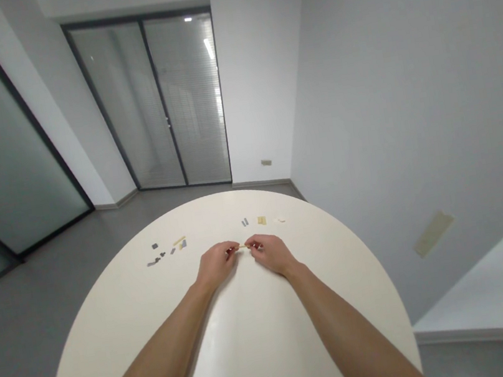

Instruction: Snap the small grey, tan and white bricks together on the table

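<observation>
Holding a tiny yellowish strip [242, 246] out front, basically bridging the gap between the two hands. The left hand [218, 264] has its fingertips pinched on one end, the right hand [270, 252] on the other. It's over the far half of a round white table [238, 354], can't tell if it's touching. Just beyond are two gray bars [244, 221], a yellow piece [262, 220] and some little white bits [281, 220]; off left, a dark square [155, 246] and a longer yellow stick [178, 240] lie among other small parts.

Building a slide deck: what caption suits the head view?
Left hand and right hand hold a small yellowish piece at a round pale table, other small pieces nearby.
</observation>
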The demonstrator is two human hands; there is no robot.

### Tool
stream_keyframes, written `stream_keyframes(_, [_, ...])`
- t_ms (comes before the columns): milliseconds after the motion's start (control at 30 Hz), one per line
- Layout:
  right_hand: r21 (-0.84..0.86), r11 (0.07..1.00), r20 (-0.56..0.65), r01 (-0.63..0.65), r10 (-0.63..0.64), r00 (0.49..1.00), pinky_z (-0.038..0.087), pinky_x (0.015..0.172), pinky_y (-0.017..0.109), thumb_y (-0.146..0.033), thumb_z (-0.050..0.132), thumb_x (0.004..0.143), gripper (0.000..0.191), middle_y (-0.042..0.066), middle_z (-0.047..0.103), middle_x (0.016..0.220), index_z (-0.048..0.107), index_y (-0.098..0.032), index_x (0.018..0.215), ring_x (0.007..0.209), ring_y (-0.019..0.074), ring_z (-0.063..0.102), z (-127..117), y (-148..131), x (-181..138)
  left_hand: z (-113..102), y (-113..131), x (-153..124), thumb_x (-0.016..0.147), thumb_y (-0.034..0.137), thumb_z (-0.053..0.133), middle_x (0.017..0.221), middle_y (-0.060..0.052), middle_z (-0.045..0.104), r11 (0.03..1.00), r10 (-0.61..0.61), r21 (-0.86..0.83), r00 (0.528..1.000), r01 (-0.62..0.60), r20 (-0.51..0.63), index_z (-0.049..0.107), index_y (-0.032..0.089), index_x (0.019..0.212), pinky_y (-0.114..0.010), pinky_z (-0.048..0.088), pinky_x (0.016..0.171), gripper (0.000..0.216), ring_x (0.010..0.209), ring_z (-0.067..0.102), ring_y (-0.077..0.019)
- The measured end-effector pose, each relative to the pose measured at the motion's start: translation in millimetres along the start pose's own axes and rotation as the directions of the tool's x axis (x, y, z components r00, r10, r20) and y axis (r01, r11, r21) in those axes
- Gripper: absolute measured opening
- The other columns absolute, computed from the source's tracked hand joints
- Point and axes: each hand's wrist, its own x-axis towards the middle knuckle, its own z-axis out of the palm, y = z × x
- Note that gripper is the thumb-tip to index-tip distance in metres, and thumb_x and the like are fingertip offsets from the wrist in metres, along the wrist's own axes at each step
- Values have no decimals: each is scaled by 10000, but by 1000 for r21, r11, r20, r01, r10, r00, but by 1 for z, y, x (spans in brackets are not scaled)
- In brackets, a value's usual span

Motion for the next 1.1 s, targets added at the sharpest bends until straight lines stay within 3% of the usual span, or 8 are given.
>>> stream_keyframes(1100, [4, 1000, 16, -23, 23, 1000, 457, 765, 252, -200, 570, 845, 205, 6, 730, 938, 698, -255, 994, 823, 154, 641, 0, -2, -1, -4, 6, -2, 857, 282, 528, 947, 1, 749, 1000, -13, -27, 999, 14, 33, 713, 264, 1017, -253, 426, 688, 246, 836, 660, -171])
